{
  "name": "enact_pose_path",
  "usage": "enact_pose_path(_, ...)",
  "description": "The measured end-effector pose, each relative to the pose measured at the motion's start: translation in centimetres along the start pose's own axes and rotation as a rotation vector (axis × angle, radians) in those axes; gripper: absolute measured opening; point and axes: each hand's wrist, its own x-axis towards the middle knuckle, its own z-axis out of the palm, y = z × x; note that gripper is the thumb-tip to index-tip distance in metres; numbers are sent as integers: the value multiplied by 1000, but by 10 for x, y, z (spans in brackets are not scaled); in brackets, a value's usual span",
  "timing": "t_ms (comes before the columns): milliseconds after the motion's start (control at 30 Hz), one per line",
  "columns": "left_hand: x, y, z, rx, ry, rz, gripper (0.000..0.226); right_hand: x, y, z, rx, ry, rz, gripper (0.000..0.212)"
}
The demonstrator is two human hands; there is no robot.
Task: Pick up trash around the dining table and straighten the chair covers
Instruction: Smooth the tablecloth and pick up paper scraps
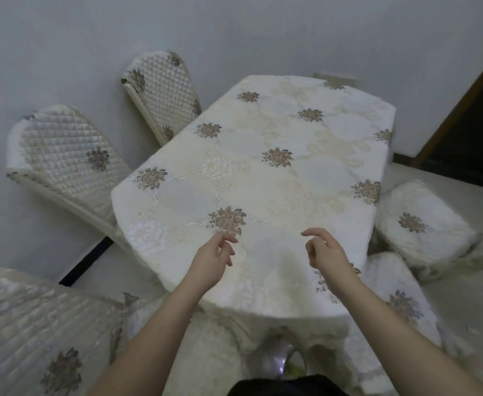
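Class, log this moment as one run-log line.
left hand: empty, above tablecloth | right hand: empty, fingers loosely curled | chair covers: untouched | trash: none visible on table

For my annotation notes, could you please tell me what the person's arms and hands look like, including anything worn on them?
Both forearms are bare: no sleeves reach into view. The left hand and right hand wear no gloves, and no rings, watch or bracelet show. A dark garment edge shows at the bottom of the head view.
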Motion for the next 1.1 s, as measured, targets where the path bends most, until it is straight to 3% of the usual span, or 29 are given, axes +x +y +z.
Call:
enact_pose_path(200,-47,-20,-25,-110,-31,62,13,-80,20,15,187,92,67,19)
enact_pose_path(433,-89,-28,-12,-268,-168,-9,46,-168,32,-1,323,148,77,50)
enact_pose_path(600,-113,-5,21,-450,-372,-35,44,-222,47,-30,403,243,151,49)
enact_pose_path(1100,-260,71,174,-323,-943,-32,50,-418,122,-146,613,640,151,49)
